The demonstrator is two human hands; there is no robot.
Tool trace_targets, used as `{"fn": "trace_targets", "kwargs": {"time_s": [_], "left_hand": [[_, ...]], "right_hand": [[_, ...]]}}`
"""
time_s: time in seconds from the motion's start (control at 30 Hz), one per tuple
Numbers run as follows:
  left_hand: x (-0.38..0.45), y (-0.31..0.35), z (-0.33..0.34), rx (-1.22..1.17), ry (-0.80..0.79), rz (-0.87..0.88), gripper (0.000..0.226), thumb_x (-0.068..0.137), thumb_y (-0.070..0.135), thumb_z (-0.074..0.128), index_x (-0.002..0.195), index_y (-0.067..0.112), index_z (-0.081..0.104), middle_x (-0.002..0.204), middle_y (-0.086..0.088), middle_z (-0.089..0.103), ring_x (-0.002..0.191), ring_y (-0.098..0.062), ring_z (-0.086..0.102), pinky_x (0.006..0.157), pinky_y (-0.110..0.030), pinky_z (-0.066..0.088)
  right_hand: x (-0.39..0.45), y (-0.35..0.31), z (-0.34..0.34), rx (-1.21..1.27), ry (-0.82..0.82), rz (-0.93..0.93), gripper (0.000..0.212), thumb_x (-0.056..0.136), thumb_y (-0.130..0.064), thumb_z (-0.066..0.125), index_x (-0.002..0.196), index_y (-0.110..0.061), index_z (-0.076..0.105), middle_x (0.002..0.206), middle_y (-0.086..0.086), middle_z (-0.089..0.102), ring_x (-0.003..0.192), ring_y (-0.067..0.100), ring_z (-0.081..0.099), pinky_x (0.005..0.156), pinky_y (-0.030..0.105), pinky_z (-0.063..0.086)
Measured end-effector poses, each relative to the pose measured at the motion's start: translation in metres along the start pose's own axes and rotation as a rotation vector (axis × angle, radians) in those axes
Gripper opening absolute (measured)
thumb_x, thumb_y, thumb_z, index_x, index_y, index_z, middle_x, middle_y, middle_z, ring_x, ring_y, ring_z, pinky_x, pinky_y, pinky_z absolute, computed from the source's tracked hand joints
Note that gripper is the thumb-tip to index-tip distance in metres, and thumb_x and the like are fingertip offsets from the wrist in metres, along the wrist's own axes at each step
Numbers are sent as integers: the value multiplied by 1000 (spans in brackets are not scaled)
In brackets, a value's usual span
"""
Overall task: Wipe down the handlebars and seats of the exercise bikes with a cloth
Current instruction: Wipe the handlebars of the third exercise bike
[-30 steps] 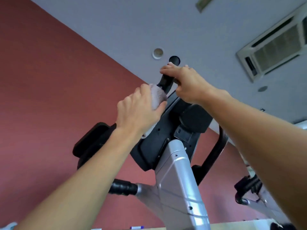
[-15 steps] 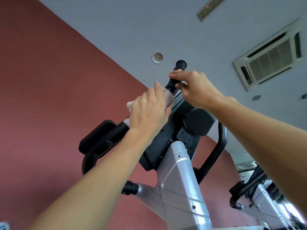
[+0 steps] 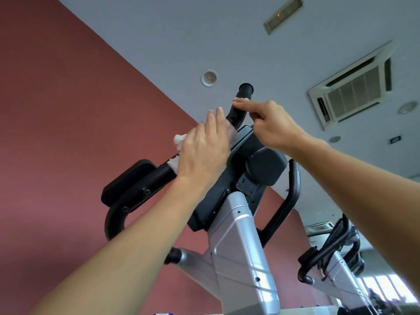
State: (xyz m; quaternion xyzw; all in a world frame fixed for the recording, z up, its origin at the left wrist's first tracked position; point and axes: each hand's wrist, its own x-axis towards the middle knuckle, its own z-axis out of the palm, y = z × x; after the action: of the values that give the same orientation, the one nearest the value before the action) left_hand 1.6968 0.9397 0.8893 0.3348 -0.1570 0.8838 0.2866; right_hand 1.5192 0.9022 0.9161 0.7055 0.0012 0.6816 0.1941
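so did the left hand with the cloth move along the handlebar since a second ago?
Yes. The left hand and cloth slid down the handlebar, away from its tip and toward the black pad.

Two hands are showing: the left hand point(image 3: 204, 151) and the right hand point(image 3: 272, 126). One cloth point(image 3: 179, 142) is lying under the left palm, and two exercise bikes are standing in view, the near bike point(image 3: 238, 235) and a second bike point(image 3: 336, 258) behind it at right. Overhead, one air-conditioning vent point(image 3: 354, 87) is sitting in the ceiling, along with one long slotted fixture point(image 3: 283, 14) and three small round fittings, the clearest being the round fitting point(image 3: 209, 78) nearest the red wall.
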Motion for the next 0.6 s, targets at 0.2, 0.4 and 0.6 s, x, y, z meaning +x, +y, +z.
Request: {"fn": "trace_targets", "kwargs": {"time_s": [0.2, 0.4, 0.6], "left_hand": [[-44, -34, -7, -32, -105, -50, 73, 93, 39, 67, 147, -5, 44, 138, -18, 61, 106, -25, 70, 83, -33, 57], [-8, -10, -10, -117, -115, -51, 73, 90, 49, 69, 140, -1, 53, 119, -11, 68, 93, -20, 70, 75, -30, 55], [-51, -29, 1, -143, 12, -132, 68, 98, 36, 64, 148, -4, 43, 148, -23, 53, 132, -30, 58, 110, -37, 48]], "right_hand": [[-10, -16, -2, -83, -16, 28, 71, 87, 12, 31, 148, -17, 53, 158, -12, 43, 150, 15, 34, 116, 16, 20], [-13, -23, 1, -183, 35, -25, 66, 86, 9, 36, 145, -12, 55, 154, -1, 51, 146, 24, 39, 118, 27, 28], [-27, -46, 41, -347, 17, -324, 64, 77, 1, 31, 134, 1, 60, 141, 13, 59, 139, 31, 47, 125, 36, 20]]}}
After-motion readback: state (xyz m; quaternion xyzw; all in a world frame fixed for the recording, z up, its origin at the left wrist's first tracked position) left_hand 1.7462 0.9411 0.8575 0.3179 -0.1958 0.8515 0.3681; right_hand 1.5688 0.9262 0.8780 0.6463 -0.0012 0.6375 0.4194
